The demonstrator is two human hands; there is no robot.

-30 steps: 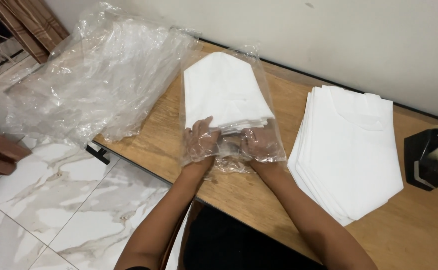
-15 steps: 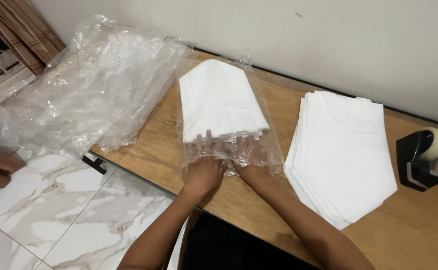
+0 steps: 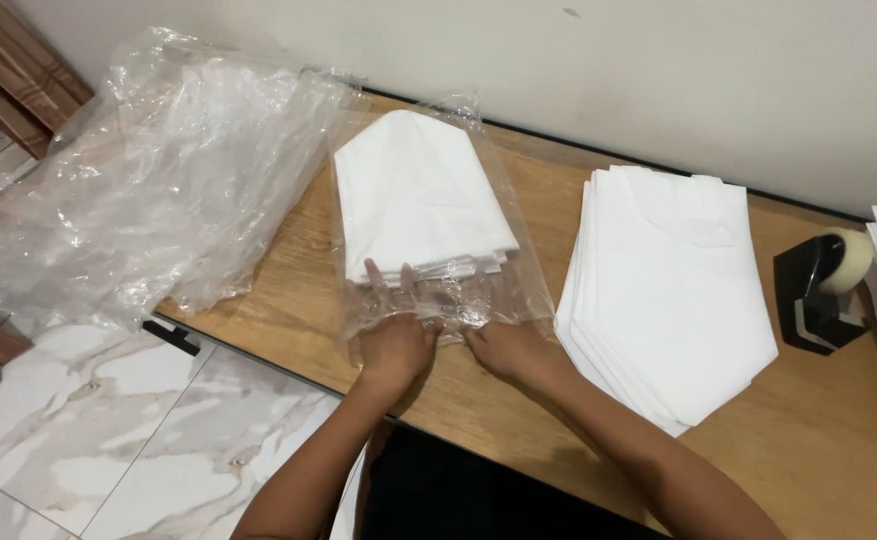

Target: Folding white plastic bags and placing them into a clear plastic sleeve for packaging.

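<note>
Head view: the left hand lies flat, fingers spread, on the open near end of a clear plastic bag, and the right hand presses the same flap just beside it, fingers tucked at the film's edge; neither hand is closed around anything. A second ago both hands were further up, over the bag's mouth against the cloth. Now they have slid back toward the near table edge, so the folded white garment sits fully inside the bag, clear of the hands, with empty film between. Left of the bag is a heap of loose clear bags; right of it, a stack of white garments, then a black tape dispenser, all on the wooden table.
</note>
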